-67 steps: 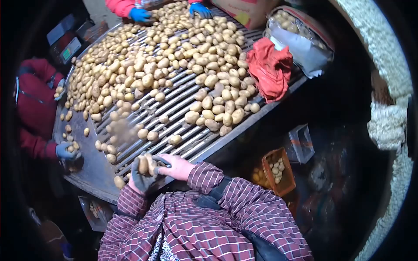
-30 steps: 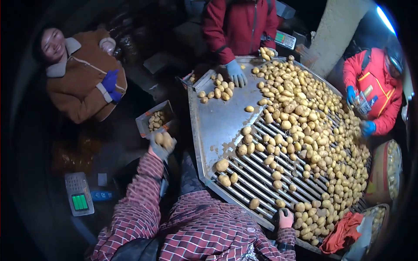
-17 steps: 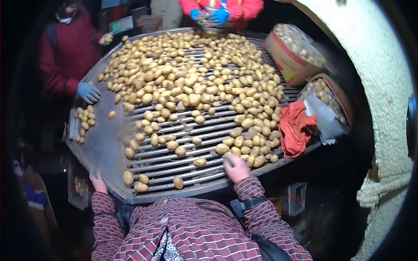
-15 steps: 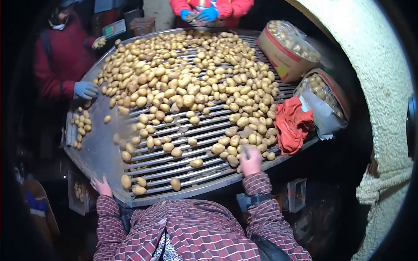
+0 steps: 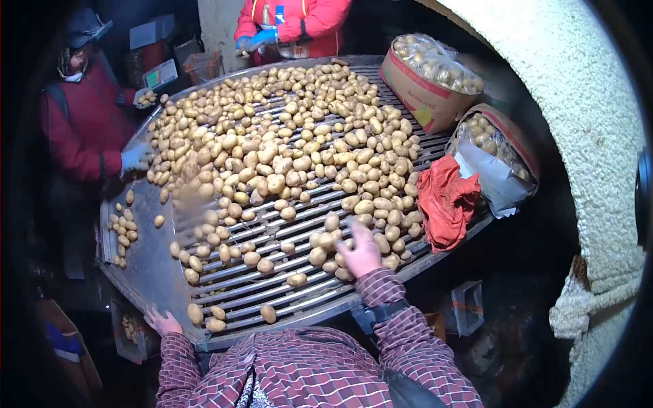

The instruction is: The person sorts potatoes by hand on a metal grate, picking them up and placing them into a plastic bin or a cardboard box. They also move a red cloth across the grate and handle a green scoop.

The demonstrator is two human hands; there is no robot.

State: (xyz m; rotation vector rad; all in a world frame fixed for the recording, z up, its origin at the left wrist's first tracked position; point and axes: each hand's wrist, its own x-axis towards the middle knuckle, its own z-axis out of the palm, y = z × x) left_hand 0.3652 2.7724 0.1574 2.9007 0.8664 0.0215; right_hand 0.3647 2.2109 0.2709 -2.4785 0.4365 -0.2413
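Note:
Many potatoes (image 5: pixel 272 156) are heaped on a slatted metal sorting table (image 5: pixel 231 297), thick at the back and right, thinner toward me. My right hand (image 5: pixel 362 251) lies over a cluster of potatoes at the near right, fingers stretched out and touching them; its fingertips are a little blurred. Flat on the table's near left rim rests my left hand (image 5: pixel 163 321), fingers apart, holding nothing. A few single potatoes (image 5: pixel 269 313) sit on the slats between my hands.
Two boxes of bagged potatoes (image 5: pixel 428 88) (image 5: pixel 500 156) and a red cloth (image 5: pixel 445 202) are at the right edge. One co-worker (image 5: pixel 85 129) stands at the left, another (image 5: pixel 296 30) at the back, both with gloved hands. Clear bins (image 5: pixel 466 307) hang below the rim.
My right hand has moved left and slightly away from me over the near-right potatoes, its fingers now reaching forward. The co-worker's gloved hand at the left has shifted. My left hand stays on the rim.

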